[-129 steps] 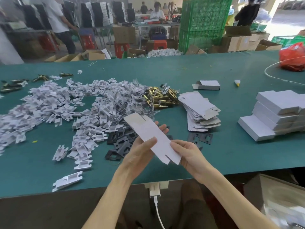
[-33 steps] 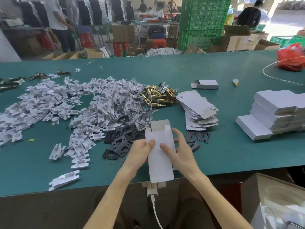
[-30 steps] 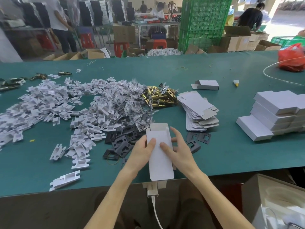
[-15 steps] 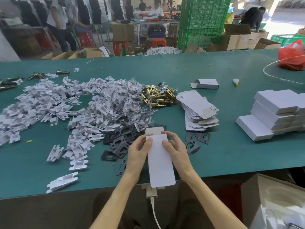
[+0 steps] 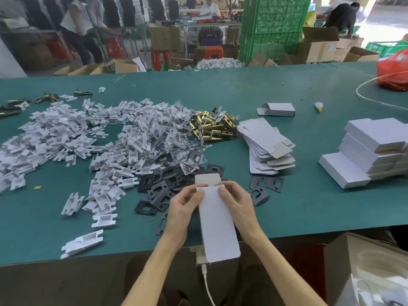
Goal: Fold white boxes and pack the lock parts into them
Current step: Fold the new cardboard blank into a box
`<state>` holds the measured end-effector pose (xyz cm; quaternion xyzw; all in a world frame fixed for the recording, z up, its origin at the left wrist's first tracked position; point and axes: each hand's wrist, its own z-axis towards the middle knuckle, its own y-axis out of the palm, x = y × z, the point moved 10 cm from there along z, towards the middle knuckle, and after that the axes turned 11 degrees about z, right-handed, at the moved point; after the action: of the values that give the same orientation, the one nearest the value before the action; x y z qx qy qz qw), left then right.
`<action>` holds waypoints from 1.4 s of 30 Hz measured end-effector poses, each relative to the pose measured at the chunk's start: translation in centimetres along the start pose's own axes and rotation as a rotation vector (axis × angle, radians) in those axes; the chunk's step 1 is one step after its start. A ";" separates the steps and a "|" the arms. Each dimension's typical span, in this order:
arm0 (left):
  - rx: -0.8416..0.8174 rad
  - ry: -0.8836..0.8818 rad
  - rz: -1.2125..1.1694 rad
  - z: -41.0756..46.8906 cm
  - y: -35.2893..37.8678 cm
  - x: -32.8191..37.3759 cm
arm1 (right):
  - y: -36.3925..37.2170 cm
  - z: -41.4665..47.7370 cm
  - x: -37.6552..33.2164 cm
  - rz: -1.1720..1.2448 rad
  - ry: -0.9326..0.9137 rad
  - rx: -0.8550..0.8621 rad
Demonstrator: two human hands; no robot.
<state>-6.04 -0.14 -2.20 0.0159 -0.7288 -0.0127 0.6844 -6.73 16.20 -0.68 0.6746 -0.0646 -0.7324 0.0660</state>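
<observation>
Across green table [image 5: 287,89], lock parts [image 5: 212,127], white box [image 5: 217,221] held, green crates [image 5: 273,21] behind

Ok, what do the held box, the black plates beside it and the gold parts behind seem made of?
The white box looks like thin cardboard: matte white outside, raw greyish on the flap's inside. The black plates: probably stamped metal, matte black, flat with punched holes, though plastic is possible. The gold latch parts: shiny brass-coloured metal, mirror glints.

- Green table [image 5: 287,89] spreads under the grip and far beyond it.
- Green crates [image 5: 273,25] stand stacked beyond, slightly right.
- Cardboard boxes [image 5: 318,49] beside them.
- Red stools [image 5: 160,57] beyond, left.
- Daylight enters far right.
</observation>
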 end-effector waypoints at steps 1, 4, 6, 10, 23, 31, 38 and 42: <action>-0.001 0.014 0.018 -0.1 0.1 0.2 | -0.1 0.0 0.0 0.009 0.001 0.006; 0.000 0.048 0.067 -0.1 0.3 0.4 | -0.1 0.0 -0.1 0.015 -0.001 0.011; 0.001 0.044 0.068 0.0 0.2 0.3 | 0.1 0.0 -0.2 0.005 -0.013 0.000; -0.072 0.031 0.039 0.2 0.5 -0.1 | 0.2 -0.1 -0.1 0.007 0.005 -0.010; -0.073 0.041 0.038 0.2 0.4 -0.1 | 0.5 -0.2 -0.2 0.009 0.001 -0.049; -0.044 0.071 0.048 0.0 0.1 0.2 | 0.7 -0.2 -0.4 0.005 -0.006 -0.058; -0.054 0.063 0.050 0.0 0.3 0.5 | 0.6 -0.3 -0.6 0.035 0.010 -0.057; -0.139 0.086 0.103 0.1 1.2 0.6 | 0.6 -0.3 -0.7 0.060 0.033 -0.073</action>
<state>-6.17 1.08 -1.51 -0.0687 -0.6960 -0.0274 0.7142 -6.34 15.71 0.10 0.6813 -0.0570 -0.7209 0.1137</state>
